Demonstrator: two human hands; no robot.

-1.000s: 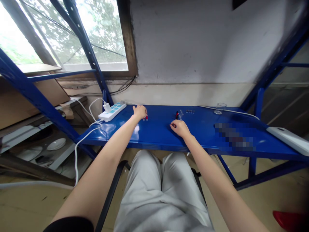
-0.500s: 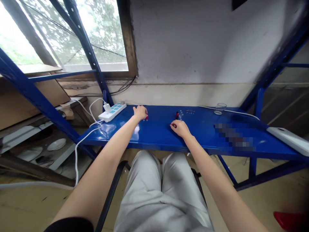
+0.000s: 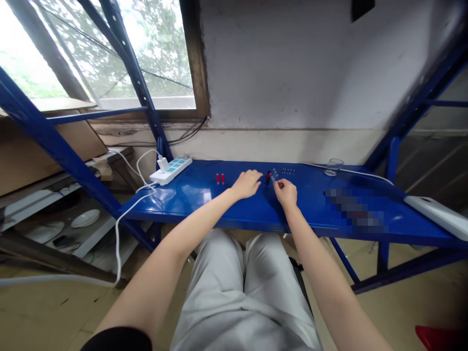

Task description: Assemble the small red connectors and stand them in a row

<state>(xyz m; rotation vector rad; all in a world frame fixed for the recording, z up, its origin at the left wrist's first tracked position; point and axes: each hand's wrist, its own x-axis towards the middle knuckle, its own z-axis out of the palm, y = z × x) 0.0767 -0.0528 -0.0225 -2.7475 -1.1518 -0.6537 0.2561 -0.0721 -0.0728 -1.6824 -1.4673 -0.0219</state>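
Note:
My left hand (image 3: 248,184) reaches over the blue table with its fingers apart and nothing in them. Its fingertips point at a small group of red and black pieces (image 3: 268,177), just short of them. Beside that group lie several small clear pieces (image 3: 274,173). My right hand (image 3: 286,193) is closed in a pinch at their near end; what sits between its fingertips is too small to make out. To the left, two small red pieces with clear lower ends (image 3: 220,179) stand side by side. A row of tiny metallic-looking parts (image 3: 288,171) lies farther right.
A white power strip (image 3: 170,170) with a plugged-in cable lies at the table's left. Toward the back right stands a clear glass (image 3: 333,166). A blurred-out object (image 3: 354,209) and a white device (image 3: 437,214) lie on the right. Blue shelf posts flank the table.
My left hand has left the two red pieces and moved right, its fingers now spread. My right hand has shifted slightly right, to the clear pieces.

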